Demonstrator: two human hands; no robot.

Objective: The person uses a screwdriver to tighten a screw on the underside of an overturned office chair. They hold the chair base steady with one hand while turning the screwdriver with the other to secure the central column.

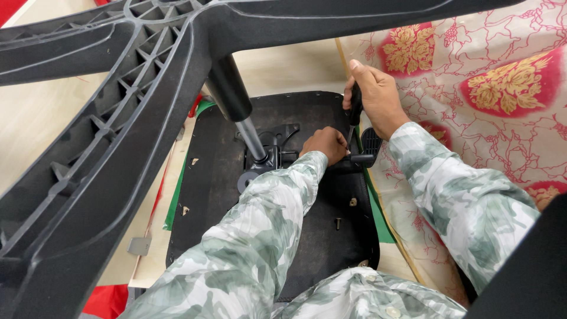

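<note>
An office chair lies upside down; its black seat underside [218,171] faces me, with the metal tilt mechanism [273,147] and gas cylinder [242,112] rising to the black star base [118,130]. My right hand [375,97] grips the black handle of a screwdriver [355,106], held upright over the mechanism's right side. My left hand [326,143] pinches something small at the screwdriver's tip; the item is hidden by the fingers. A loose bolt [338,223] stands in the seat underside nearer to me.
A cream cloth with red and gold flowers [496,118] covers the right side. Pale wooden boards [35,118] lie under the chair on the left. A green sheet [176,201] and red fabric [106,301] peek out beneath the seat. A black lever paddle [371,140] sticks out right.
</note>
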